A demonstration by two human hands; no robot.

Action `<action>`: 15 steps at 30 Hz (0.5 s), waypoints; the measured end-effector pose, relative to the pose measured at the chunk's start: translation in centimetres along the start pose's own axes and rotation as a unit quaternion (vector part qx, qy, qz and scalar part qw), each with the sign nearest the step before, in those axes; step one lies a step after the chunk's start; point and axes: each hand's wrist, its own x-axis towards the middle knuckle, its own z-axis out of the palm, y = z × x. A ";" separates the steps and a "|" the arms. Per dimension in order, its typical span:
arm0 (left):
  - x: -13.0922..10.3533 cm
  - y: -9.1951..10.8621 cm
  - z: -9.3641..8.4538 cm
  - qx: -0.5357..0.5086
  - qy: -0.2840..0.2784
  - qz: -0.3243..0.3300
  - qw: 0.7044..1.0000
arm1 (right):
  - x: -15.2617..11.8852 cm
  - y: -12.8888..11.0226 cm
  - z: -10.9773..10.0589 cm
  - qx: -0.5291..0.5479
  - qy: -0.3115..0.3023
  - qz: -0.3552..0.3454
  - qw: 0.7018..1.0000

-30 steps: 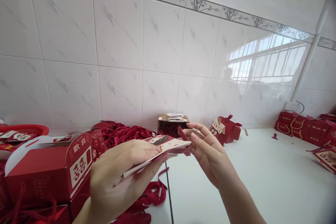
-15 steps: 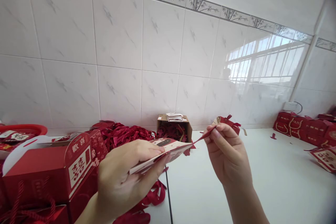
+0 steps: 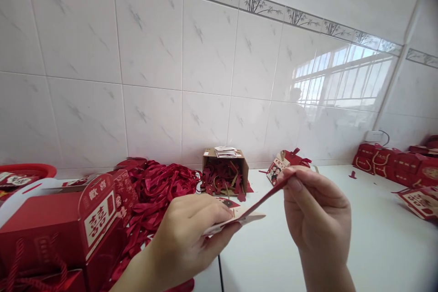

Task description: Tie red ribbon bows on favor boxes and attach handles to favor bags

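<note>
One printed card (image 3: 219, 226) sits in the left hand (image 3: 185, 228), clamped between thumb and fingers; it looks light, thin and creasable, best held near its edges. The right hand (image 3: 320, 212) pinches a red strip (image 3: 268, 196), probably pliable, between the hands.

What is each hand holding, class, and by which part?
The left hand holds the card by its left end, between thumb and fingers; the right hand pinches the red strip by its upper end.

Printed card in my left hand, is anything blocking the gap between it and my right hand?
Nothing visible blocks it; only the red strip spans from the right hand to the printed card.
</note>
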 end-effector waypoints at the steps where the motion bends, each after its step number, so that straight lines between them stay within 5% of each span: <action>1: 0.0 0.0 0.1 0.001 -0.014 -0.001 1.000 | 0.0 0.2 0.0 -0.002 0.004 -0.001 1.000; 5: -0.2 0.0 -0.1 -0.009 -0.041 -0.016 0.999 | 0.1 1.0 -0.3 -0.033 -0.021 -0.011 0.999; 11: -0.1 0.5 -1.1 0.023 0.052 0.054 0.997 | 0.1 0.8 -0.4 -0.123 -0.170 -0.093 0.973; 15: 0.0 0.9 -1.6 0.085 0.030 0.081 0.993 | -0.3 0.1 0.2 -0.157 -0.233 -0.050 0.958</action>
